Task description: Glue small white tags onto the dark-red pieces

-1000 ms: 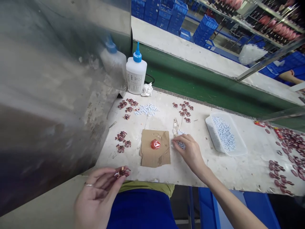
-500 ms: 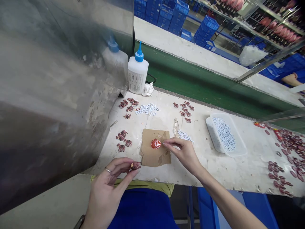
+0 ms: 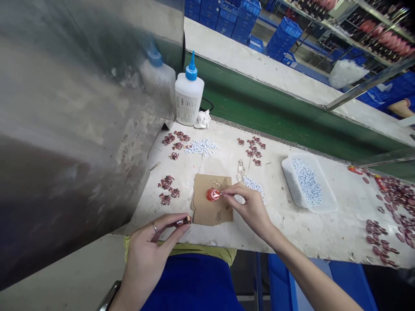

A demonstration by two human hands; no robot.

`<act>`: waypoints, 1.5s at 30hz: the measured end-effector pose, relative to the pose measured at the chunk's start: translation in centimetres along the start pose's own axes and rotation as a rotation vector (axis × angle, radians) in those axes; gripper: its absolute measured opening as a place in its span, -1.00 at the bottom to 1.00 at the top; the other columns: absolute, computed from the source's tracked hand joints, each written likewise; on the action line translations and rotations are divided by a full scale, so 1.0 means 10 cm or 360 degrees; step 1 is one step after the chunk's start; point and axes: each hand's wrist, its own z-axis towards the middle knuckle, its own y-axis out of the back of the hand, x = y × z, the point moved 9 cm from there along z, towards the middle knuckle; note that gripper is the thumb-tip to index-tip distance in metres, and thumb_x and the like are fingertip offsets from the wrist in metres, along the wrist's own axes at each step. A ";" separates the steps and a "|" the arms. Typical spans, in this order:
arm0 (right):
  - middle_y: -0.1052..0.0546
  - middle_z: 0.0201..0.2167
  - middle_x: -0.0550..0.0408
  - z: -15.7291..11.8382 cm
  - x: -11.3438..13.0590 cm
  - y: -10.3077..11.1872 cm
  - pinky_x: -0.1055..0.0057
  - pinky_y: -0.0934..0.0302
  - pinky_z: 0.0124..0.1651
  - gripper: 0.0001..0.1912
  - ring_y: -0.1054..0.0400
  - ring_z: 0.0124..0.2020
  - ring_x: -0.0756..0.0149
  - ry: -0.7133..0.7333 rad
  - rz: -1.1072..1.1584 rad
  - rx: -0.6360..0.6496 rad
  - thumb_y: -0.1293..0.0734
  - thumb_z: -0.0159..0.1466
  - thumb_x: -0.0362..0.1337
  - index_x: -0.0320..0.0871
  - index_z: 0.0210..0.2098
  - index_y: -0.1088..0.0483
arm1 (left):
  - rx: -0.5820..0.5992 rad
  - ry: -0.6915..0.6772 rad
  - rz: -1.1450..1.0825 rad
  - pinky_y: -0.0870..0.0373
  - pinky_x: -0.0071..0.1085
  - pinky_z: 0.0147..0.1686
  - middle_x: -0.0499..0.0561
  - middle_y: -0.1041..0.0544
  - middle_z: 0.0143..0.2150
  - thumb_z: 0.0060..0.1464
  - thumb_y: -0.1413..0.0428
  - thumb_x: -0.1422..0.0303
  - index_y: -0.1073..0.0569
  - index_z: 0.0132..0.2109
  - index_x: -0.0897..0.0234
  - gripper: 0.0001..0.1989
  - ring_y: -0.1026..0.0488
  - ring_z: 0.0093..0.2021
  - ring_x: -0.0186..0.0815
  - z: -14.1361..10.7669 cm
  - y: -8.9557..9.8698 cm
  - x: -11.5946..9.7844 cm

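My left hand (image 3: 152,242) is closed in a pinch at the table's front edge, holding a small dark-brown figurine (image 3: 183,221) with a pale yellowish part. My right hand (image 3: 247,206) reaches over a piece of brown cardboard (image 3: 212,217). Its thumb and forefinger are pinched at the rim of a small red round cap (image 3: 212,195) with whitish stuff in it. Something tiny and thin shows at those fingertips, too small to name. Similar brown figurines (image 3: 167,182) lie in clusters left of the cardboard, and others (image 3: 254,149) behind it. Small white-and-blue pieces (image 3: 253,185) lie beyond my right hand.
A white bottle with a blue nozzle (image 3: 189,97) stands at the back beside crumpled tissue (image 3: 202,119). A clear plastic tub (image 3: 329,201) of white-and-blue pieces is to the right. Many brown parts (image 3: 400,198) cover the far right. A metal panel (image 3: 81,108) borders the left.
My left hand has turned the figurine between its fingers, so its pale part faces up more. My right fingertips stay by the red cap, with a thin tip now showing there.
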 end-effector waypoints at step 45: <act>-0.66 -0.31 0.13 -0.29 0.80 0.00 0.41 -0.51 -0.18 -0.82 -0.57 -0.27 0.35 -0.0099 0.0827 0.0205 -0.45 0.29 -0.42 -0.02 -0.21 -0.65 | 0.0203 -0.0491 -0.0006 -0.54 -0.74 -0.05 -0.31 -0.66 -0.15 0.15 -0.28 0.49 -0.59 -0.10 -0.02 -0.74 -0.63 -0.18 -0.56 -0.03 -0.37 -0.63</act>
